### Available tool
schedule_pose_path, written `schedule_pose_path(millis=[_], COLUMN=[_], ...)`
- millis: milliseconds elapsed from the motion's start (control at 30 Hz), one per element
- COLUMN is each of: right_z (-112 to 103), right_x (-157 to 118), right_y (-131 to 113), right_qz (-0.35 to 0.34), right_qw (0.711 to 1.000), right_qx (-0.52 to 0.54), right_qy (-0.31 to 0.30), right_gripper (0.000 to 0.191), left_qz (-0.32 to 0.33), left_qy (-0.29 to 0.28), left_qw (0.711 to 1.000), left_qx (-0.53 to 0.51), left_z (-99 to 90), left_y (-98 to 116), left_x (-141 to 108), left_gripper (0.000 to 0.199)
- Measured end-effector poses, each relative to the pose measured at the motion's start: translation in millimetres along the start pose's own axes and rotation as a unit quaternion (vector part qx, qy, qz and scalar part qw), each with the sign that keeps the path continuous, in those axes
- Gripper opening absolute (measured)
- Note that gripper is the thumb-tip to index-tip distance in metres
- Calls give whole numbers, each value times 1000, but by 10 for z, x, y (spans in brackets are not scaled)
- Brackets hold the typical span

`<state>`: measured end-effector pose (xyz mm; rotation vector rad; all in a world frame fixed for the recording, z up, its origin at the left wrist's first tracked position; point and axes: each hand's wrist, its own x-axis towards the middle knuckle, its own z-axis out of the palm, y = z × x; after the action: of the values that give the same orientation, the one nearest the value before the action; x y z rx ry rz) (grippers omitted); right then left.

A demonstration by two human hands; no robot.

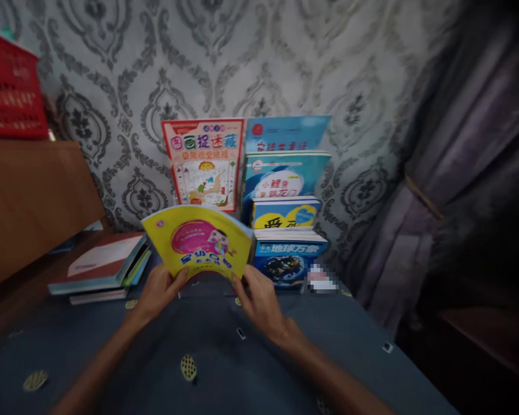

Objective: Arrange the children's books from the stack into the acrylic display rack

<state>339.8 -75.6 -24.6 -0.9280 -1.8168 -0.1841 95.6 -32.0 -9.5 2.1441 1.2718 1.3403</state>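
Between my two hands a yellow book (162,229) with a pink oval on its cover is held up, bent into an arch. My left hand (159,291) grips its lower left corner, thumb on the cover. The lower right corner is pinched by my right hand (262,300). Behind the yellow book, a red-bordered picture book (207,173) leans upright against the wall. To its right stands a stepped row of upright books, with a blue book showing the Earth (285,268) in front and a teal book (294,167) further back.
A pile of books (99,265) lies flat at the left, beside a brown wooden board (34,202). Above that sits a red plastic basket (12,86). A tied curtain (415,190) hangs at the right of the dark patterned tablecloth (216,357). A blurred patch (322,280) lies by the blue book.
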Motion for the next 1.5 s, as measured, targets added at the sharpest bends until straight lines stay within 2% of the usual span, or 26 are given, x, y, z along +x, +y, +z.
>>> schedule_pose_path(millis=[133, 300, 400, 533, 667, 867, 1033, 1367, 1500], right_z=[-9, -21, -14, 5, -9, -117, -173, -218, -217], right_x=[-5, -20, -32, -25, 52, 349, 612, 732, 764], right_y=[-61, -113, -135, -127, -82, -22, -16, 43, -111], right_qz=[-30, -7, 5, 6, 10, 41, 73, 117, 127], right_qw=[998, 992, 991, 994, 998, 999, 997, 992, 985], right_qx=[-28, -62, -65, -45, -9, -4, -20, -42, -86], right_qy=[-47, -108, -120, -102, -68, -7, 30, -30, -76], right_gripper=[20, 14, 13, 16, 21, 19, 21, 16, 13], left_qz=[-22, -33, -17, -1, -4, 3, 3, -2, 2], left_qy=[29, 31, 50, 73, 97, 147, 184, 127, 108], left_qw=[999, 998, 998, 996, 993, 986, 978, 979, 983], left_qx=[-26, -33, -18, 47, 70, 83, 101, 162, 146], left_z=[-45, -32, -26, -13, 2, -14, -25, -18, -88], left_y=[-28, -21, -5, 3, 63, 272, 377, 416, 411], left_x=[29, 40, 22, -4, 21, 188, 354, 456, 446], left_gripper=[46, 49, 47, 42, 38, 37, 46, 34, 34])
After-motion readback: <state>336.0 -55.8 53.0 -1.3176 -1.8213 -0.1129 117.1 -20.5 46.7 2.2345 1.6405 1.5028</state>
